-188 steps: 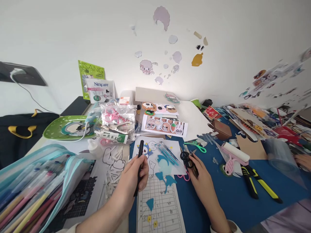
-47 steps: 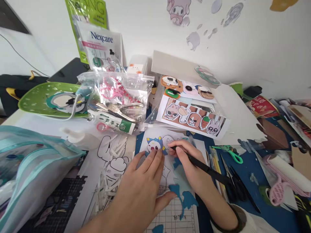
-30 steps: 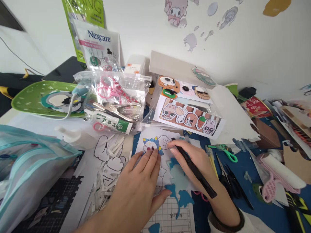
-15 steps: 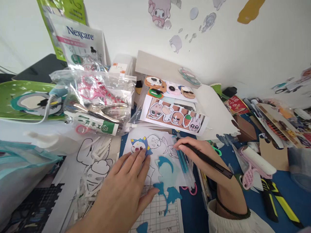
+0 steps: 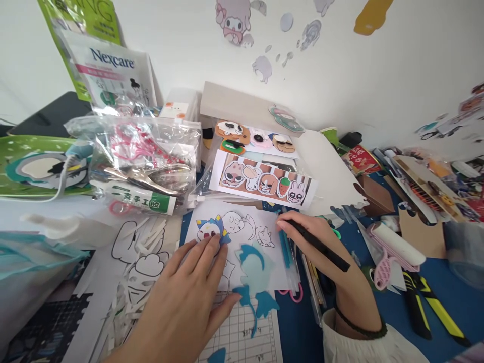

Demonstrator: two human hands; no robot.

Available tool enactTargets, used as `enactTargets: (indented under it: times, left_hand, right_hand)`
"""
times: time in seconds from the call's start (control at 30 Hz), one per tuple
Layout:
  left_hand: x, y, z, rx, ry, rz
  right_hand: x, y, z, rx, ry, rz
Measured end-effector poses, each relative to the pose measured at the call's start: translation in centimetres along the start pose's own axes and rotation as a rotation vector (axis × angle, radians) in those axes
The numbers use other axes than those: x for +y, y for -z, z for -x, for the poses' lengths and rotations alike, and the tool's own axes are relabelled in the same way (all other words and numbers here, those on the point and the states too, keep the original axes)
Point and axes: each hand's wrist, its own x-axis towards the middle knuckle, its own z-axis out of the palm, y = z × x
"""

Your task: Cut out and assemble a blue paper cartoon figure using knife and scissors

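Observation:
My left hand lies flat with fingers spread on the white drawing sheet. Its fingertips touch a blue-and-white cartoon cutout with yellow-marked ears and partly cover it. In my right hand is a slim black pen-shaped tool, its back end pointing down right; its working tip is hidden by the fingers. Just beside these fingers lies a clear sleeve with blue sticks. Between the hands rest a pale blue felt-like piece and darker blue pieces.
Paper scraps and outline drawings lie left of the sheet. Behind stand a clear zip bag with pliers and a strip of cartoon pictures. At right are a pink-handled lint roller and yellow-black handles. A gridded sheet lies in front.
The view has shifted slightly, so most things sit a little further left. My right hand has moved slightly right relative to the drawing sheet, still holding the black tool. My left hand stays on the cutout.

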Motion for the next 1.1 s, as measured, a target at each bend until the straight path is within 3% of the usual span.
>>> enactTargets:
  times: [0.1, 0.23, 0.47, 0.73, 0.97, 1.1]
  left_hand:
    - [0.1, 0.0, 0.0, -0.010, -0.005, -0.002]
    - [-0.1, 0.2, -0.5, 0.032, -0.009, 0.003]
    - [0.0, 0.4, -0.7, 0.064, 0.042, 0.016]
    - [-0.3, 0.5, -1.5, 0.124, -0.047, 0.014]
    - [-0.5, 0.5, -1.4, 0.104, -0.063, 0.006]
    - [-0.5, 0.5, -1.4, 0.094, -0.060, 0.004]
  right_hand:
    - [-0.7, -1.2, -0.3, 0.053, 0.010, 0.014]
    - [-1.1, -3.5, -0.7, 0.057, 0.196, 0.104]
    - [-1.8, -6.3, -1.6, 0.167, 0.375, 0.473]
    - [-1.9, -6.8, -1.7, 0.236, 0.410, 0.529]
    - [-0.7, -6.6, -1.1, 0.142, 0.552, 0.470]
    - [-0.8, -6.2, -1.0, 0.083, 0.544, 0.484]
